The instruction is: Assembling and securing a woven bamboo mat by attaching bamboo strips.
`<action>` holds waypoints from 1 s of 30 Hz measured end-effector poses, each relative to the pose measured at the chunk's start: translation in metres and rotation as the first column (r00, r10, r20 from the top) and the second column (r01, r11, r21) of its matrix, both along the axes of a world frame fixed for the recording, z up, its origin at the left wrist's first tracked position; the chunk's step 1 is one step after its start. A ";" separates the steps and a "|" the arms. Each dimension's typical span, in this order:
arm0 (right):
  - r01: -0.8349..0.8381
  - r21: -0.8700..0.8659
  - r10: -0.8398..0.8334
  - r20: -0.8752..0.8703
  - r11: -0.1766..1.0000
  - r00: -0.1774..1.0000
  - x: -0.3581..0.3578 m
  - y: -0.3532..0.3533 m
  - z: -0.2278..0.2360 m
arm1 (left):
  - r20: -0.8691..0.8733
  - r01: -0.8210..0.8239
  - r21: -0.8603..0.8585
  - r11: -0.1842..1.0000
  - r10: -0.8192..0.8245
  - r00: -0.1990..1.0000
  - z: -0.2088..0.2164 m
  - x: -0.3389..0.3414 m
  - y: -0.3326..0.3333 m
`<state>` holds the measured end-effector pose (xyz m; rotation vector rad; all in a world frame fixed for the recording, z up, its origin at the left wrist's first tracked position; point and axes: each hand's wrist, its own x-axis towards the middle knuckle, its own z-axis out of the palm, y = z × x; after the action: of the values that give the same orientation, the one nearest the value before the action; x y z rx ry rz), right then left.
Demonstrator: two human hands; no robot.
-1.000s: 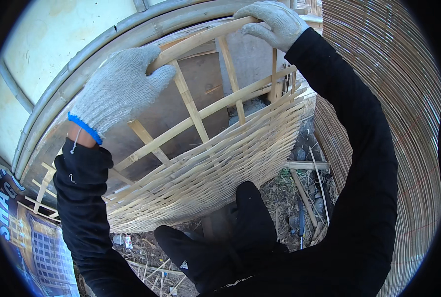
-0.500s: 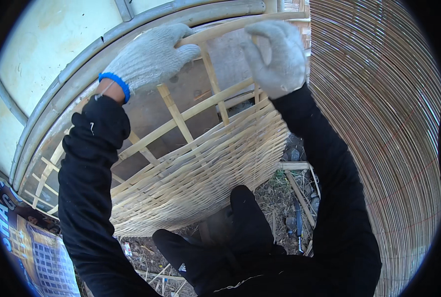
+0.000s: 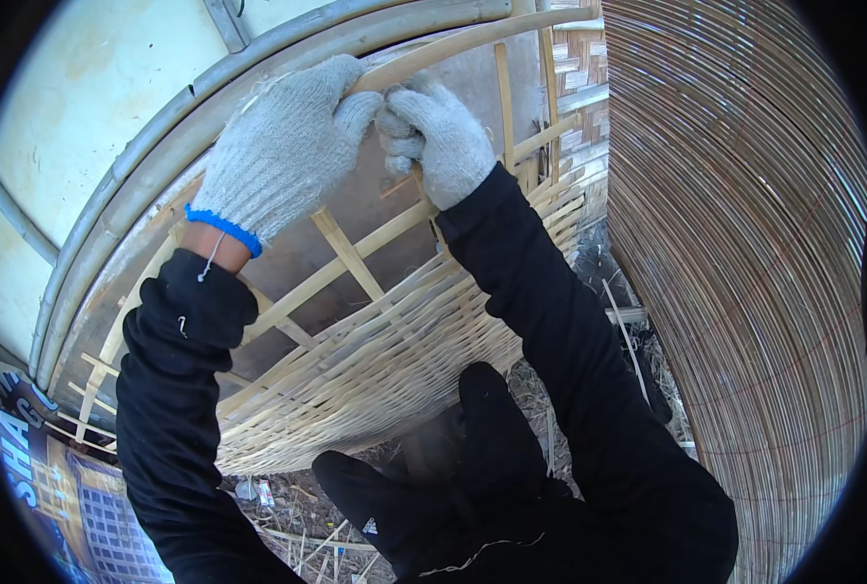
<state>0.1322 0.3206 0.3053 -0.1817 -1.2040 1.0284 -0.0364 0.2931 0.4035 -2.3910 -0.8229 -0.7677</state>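
Both of my hands wear white knitted gloves, the left one with a blue cuff. My left hand [image 3: 283, 136] is closed round a long, flat bamboo strip [image 3: 472, 41] that curves away to the upper right. Close beside it, my right hand [image 3: 438, 141] has its fingers curled at the top of an upright bamboo slat [image 3: 504, 107]-like piece, mostly hidden by the glove. Below both hands spreads a woven bamboo panel [image 3: 365, 389], tightly woven in its lower part. Its upper part is an open lattice, with a cross strip [image 3: 307, 287] running through the slats.
Curved grey poles [image 3: 112, 170] and a pale wall [image 3: 93, 88] rise on the left and behind. A large bamboo-slat screen [image 3: 745, 292] stands on the right. Cut strips [image 3: 326, 540] and litter lie on the ground by my legs. A printed banner [image 3: 73, 496] is at lower left.
My right hand has moved left from the strip's right side to beside my left hand, and its fingers have closed. My left hand still grips the strip.
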 end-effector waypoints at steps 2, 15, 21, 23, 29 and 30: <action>0.025 -0.007 -0.025 -0.061 1.000 0.998 -0.004 -0.005 0.001 | 0.010 -0.016 -0.016 1.000 0.016 1.000 0.000 0.000 -0.001; 0.189 -0.074 -0.199 -0.159 0.979 0.967 -0.027 -0.013 -0.001 | 0.059 0.004 0.094 0.996 -0.010 0.998 -0.009 -0.002 0.008; 0.685 0.063 -0.678 -0.101 0.726 0.728 -0.032 0.011 -0.010 | 0.048 -0.083 -0.014 0.996 0.084 0.995 -0.005 0.005 0.002; 0.811 0.130 -0.815 -0.036 0.571 0.579 -0.038 0.004 -0.007 | 0.046 -0.095 0.017 0.995 0.094 0.994 -0.007 0.002 0.006; 0.949 0.143 -0.941 -0.156 0.280 0.301 -0.053 -0.003 -0.003 | 0.033 -0.124 0.006 0.992 0.124 0.992 -0.003 0.004 0.004; 0.950 0.141 -0.941 -0.155 0.280 0.301 -0.053 -0.003 -0.004 | 0.035 -0.123 -0.003 0.992 0.123 0.992 -0.004 0.004 0.004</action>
<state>0.0790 0.3175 0.3017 -0.6377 -0.8782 -0.2063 -0.0323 0.2971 0.3998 -2.3089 -0.9752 -0.7616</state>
